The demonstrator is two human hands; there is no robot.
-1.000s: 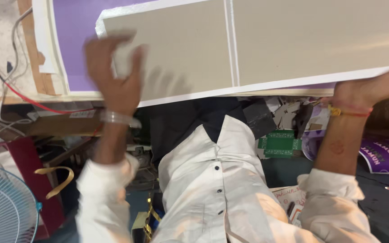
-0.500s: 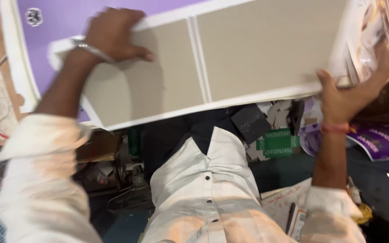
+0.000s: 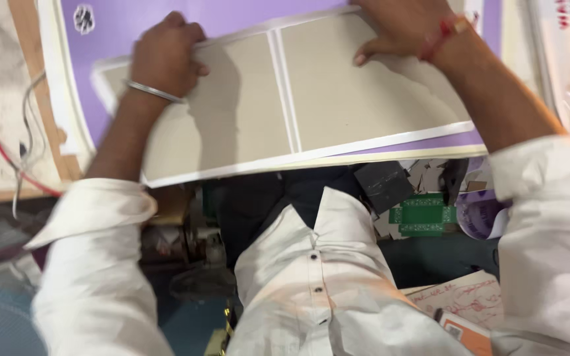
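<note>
Both hands on the grey board

My left hand point(image 3: 165, 56) fingers curl over the stiff, light board point(image 3: 285, 99) far edge; right hand point(image 3: 407, 29) fingers press flat, spread.

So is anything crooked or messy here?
Yes. The grey board lies tilted across the purple sheet, not square to it, with the left hand and right hand pressing on it. Below the table edge, card scraps lie in a jumble.

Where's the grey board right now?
In the head view the grey board lies flat across the upper middle on the purple sheet, slightly tilted. The left hand presses its left end, and the right hand its upper right edge.
</note>
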